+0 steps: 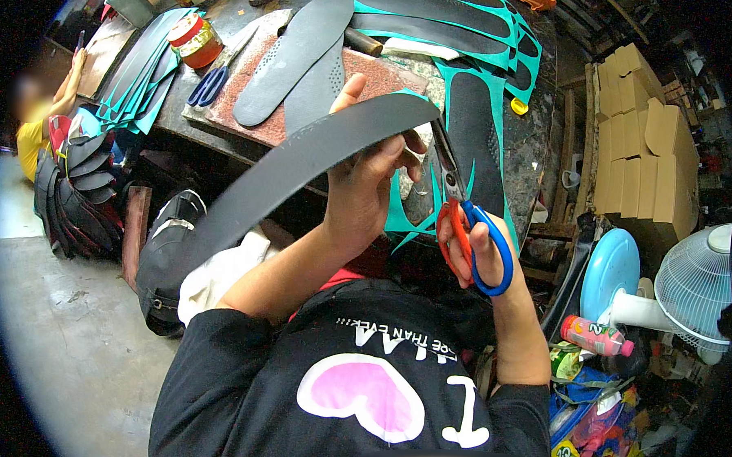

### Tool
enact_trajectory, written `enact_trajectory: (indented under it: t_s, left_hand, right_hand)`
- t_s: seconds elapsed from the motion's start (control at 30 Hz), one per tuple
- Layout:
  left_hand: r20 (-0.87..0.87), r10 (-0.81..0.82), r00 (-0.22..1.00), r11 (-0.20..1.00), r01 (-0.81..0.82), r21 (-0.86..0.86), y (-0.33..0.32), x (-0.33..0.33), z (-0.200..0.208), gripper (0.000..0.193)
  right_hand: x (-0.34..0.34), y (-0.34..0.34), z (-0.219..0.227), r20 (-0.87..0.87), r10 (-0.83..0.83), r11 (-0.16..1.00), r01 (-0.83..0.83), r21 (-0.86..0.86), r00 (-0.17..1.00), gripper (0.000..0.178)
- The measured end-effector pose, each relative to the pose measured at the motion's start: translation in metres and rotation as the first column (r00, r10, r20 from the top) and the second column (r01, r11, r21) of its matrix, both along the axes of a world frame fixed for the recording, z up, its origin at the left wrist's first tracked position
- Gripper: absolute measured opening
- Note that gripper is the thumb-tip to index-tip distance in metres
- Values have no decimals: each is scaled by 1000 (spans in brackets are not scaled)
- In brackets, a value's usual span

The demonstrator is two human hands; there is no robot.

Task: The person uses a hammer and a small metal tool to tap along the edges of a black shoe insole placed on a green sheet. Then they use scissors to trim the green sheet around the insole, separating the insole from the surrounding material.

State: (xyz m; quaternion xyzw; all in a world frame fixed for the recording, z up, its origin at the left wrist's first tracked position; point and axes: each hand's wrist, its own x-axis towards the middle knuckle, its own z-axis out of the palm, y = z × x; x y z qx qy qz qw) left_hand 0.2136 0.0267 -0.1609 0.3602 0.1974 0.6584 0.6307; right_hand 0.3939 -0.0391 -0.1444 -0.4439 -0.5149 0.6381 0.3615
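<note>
My left hand [361, 197] grips a long, curved black insole [295, 162], holding it up on edge over the front of the workbench. One end of it points down toward the lower left; the far end has a thin green edge. In my right hand [486, 248] is a pair of scissors [458, 187] with one red and one blue handle loop, my fingers through the loops. The scissor blades meet the insole's far right tip. Behind my left hand, dark grey insoles [296, 58] with small perforations lie crossed on a reddish slab [373, 69].
Green-edged black sheets [432, 35] cover the bench's far right. Navy-handled scissors [210, 84] and a red-lidded jar [194, 40] sit left. A bundle of black insoles [86, 179] hangs near another person in yellow. Cardboard boxes [631, 150] and a fan [695, 275] stand right.
</note>
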Motion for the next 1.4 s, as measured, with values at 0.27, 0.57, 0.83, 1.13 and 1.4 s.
enact_trajectory:
  t_s: [0.27,0.57,0.83,1.13,1.4]
  left_hand:
    - [6,-23,1000,986,22,163,28,-7,-25,32]
    - [-166,-477,863,816,505,283,63,-43,-35,37]
    - [-301,-457,837,842,516,158,51,-53,-30,40]
    - [-224,-490,842,827,530,185,50,-49,-30,45]
    - [-279,-173,945,958,227,175,47,-32,-28,40]
  right_hand:
    - [6,6,-5,31,-9,1000,10,-24,999,86]
    - [20,0,-4,-112,208,976,-214,-45,972,92]
    - [11,-5,8,46,122,992,-122,3,991,96]
    - [11,-10,2,-65,134,986,-140,-86,989,97]
    - [14,-14,-1,-156,87,991,-101,-85,984,88]
